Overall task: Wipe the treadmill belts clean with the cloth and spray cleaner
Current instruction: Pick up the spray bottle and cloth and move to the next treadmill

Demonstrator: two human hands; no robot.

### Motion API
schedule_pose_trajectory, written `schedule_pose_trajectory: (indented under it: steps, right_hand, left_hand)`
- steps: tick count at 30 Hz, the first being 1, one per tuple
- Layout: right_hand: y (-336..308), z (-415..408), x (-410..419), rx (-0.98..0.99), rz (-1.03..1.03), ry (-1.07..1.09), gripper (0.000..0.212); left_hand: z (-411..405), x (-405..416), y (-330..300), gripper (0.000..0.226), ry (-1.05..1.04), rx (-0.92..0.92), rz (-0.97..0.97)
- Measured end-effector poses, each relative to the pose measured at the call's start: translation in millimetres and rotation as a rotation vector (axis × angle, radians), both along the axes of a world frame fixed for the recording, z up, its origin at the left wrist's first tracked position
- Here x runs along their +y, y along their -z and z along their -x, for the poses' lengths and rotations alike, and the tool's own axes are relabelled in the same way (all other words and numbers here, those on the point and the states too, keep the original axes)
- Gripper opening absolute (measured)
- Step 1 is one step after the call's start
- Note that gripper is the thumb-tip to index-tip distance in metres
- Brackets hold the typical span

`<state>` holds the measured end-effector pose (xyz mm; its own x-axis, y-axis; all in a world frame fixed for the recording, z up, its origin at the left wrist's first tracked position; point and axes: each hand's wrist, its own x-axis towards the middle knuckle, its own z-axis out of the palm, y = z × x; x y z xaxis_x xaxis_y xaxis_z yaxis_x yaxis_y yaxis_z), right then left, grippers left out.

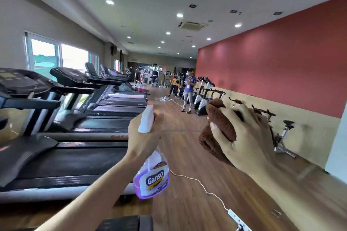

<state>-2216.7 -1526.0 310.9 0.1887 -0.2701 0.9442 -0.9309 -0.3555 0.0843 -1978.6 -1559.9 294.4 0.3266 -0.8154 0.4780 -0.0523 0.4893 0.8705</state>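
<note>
While the left hand [144,137] grips the Ganso spray bottle [151,172] by its neck and the right hand [242,137] clutches the soft, limp brown cloth [216,131], both held above the floor beside the nearest treadmill belt [71,159], the part-full bottle looks light and best held at the trigger.

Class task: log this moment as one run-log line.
left hand: grips spray bottle | right hand: holds brown cloth | treadmill belt: untouched

One head-worn view, tilted, faces down the gym aisle along the wooden floor [187,202]; both raised hands sit close below.
</note>
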Motion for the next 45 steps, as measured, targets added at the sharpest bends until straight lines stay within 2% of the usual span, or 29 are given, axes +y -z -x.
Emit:
schedule_pose_trajectory:
  steps: [12,20,25,29,33,42,45]
  right_hand:
    - [21.6,107.1,-241.2,0.029,-0.031,-0.093,0.039]
    - [-14.6,164.3,-417.5,0.059,-0.023,-0.217,0.039]
    - [2.5,149.6,-529.5,0.066,-0.069,-0.296,0.038]
    - [23.2,127.8,-609.8,0.071,-0.124,-0.312,0.038]
    - [38.2,98.3,-692.8,0.067,-0.131,-0.298,0.039]
    - [74.8,6.8,-863.6,0.013,-0.189,-0.356,0.036]
    - [87.1,-18.3,-916.7,0.018,-0.209,-0.398,0.036]
  left_hand:
    - [104.3,-218.7,5.2,0.034,-0.15,-0.056,-0.014]
    - [157.3,-366.4,-14.5,0.039,-0.291,-0.059,0.012]
    - [157.5,-451.8,-8.4,0.04,-0.384,-0.07,0.028]
    - [137.7,-519.8,4.8,0.026,-0.414,-0.104,0.029]
    - [102.7,-595.2,19.5,0.04,-0.434,-0.112,0.039]
    - [8.3,-745.9,45.5,0.03,-0.506,-0.208,-0.03]
    - [-18.4,-789.4,57.1,0.025,-0.526,-0.186,-0.034]
